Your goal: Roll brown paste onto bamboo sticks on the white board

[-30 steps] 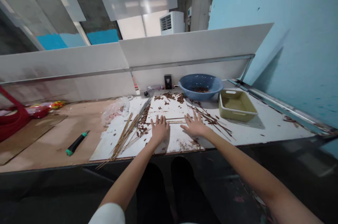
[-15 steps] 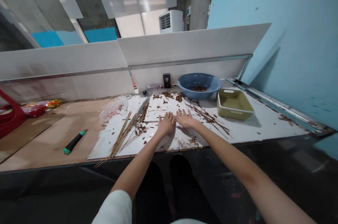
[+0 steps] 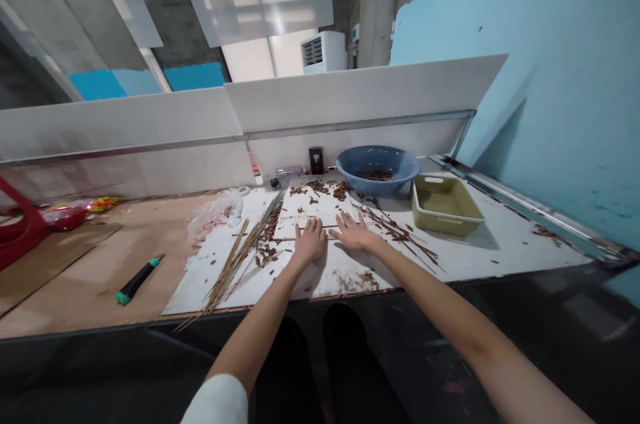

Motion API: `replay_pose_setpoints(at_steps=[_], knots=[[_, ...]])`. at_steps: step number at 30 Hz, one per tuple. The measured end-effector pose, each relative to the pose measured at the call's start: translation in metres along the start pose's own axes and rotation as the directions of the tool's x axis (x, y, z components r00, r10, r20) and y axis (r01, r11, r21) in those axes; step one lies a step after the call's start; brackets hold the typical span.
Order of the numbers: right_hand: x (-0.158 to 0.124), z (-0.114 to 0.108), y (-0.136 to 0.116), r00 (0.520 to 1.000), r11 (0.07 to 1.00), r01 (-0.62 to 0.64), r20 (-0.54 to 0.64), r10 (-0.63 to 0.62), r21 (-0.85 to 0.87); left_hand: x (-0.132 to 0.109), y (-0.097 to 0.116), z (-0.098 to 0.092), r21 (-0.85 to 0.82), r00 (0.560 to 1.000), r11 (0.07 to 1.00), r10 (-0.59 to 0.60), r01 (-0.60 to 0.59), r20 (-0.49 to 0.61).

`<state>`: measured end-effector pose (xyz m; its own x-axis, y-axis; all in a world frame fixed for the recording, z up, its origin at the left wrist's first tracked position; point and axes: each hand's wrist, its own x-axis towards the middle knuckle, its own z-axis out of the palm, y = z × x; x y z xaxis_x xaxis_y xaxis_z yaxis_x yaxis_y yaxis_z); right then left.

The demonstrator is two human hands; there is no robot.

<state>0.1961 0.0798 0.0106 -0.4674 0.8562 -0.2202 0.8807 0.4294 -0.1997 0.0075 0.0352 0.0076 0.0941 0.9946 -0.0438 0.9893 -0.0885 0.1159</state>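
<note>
We've got a thin straight brown strip (image 3: 314,229) on the white board (image 3: 313,209), can't tell if it's a loose stick or a join in the board. Long axis runs L–R across us, very slightly rising to the R. It lies under the fingers of our L hand (image 3: 310,242) & reaches toward our R hand (image 3: 354,233), w/ R fingertips (image 3: 345,217) just past it on the far side.

Both hands are palm-down & flat, fingers spread & open, nothing gripped. Hands sit close together, near the middle of the board, not touching each other.

Brown flakes (image 3: 320,191) are scattered on the far part of the board & more lie near the near edge. L of the L hand, a bundle of thin wooden skewers (image 3: 231,269) lies on a white sheet (image 3: 195,277), pointing far-R to near-L, some tips over the near edge. R of the R hand, looser sticks (image 3: 395,234) run far-L to near-R.

Far side: blue bowl (image 3: 350,174) w/ brown bits inside. To its R, an olive rectangular tray (image 3: 447,231). Far L of the board, a clear plastic bag (image 3: 217,214). Further L on the wood bench top (image 3: 95,324), a black & green utility knife (image 3: 135,281), then a red frame (image 3: 20,231) at the L edge. Behind it all, a white panel (image 3: 370,94) w/ a metal rail.
</note>
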Motion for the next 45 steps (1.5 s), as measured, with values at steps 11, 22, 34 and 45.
replay_pose_setpoints(at_steps=[11,22,34,45], knots=[[0.007,0.000,0.006,0.998,0.998,-0.061,0.004,0.061,-0.017,0.009,-0.004,-0.007,-0.008,0.998,1.000,-0.029,0.029,0.054],[-0.011,0.013,0.011,1.000,1.000,-0.019,0.012,0.019,-0.023,-0.003,-0.023,0.009,0.010,0.999,1.000,0.000,-0.001,0.038],[-0.021,0.016,0.017,0.999,0.999,0.008,0.036,-0.007,-0.032,-0.017,-0.027,0.014,0.035,1.000,0.999,0.007,-0.007,0.003],[-0.038,0.027,0.013,0.997,0.997,-0.043,-0.066,0.038,-0.062,-0.030,-0.020,0.019,0.018,0.994,0.997,-0.072,0.074,-0.083]])
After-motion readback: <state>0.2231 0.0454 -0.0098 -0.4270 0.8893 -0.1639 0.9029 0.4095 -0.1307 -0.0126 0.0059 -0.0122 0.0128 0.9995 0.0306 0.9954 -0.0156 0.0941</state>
